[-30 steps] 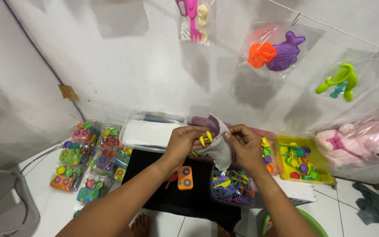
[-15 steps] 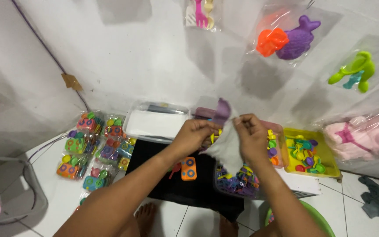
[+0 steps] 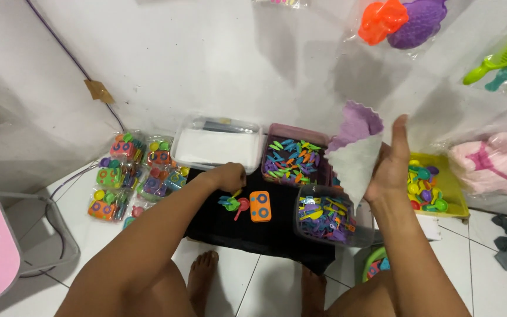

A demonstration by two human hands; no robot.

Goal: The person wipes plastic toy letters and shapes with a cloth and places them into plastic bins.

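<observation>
Below the left hand [image 3: 229, 176], small toy pieces [image 3: 235, 203] are being pinched up — a clear bag [image 3: 353, 158] is held open in the right hand [image 3: 389, 164], fingers spread — bagging calls for carrying them across.

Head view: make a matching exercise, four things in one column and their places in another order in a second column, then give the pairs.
Things:
1. left hand
2. right hand
3. orange toy stove
4. yellow tray

Places:
A. raised, holding a clear bag with a purple top
B. flat on the black mat, right of the small toy utensils
C. low over the black mat, at the small toy utensils
D. on the floor to the right of the right hand, full of small toys

Pairs: 1-C, 2-A, 3-B, 4-D
</observation>
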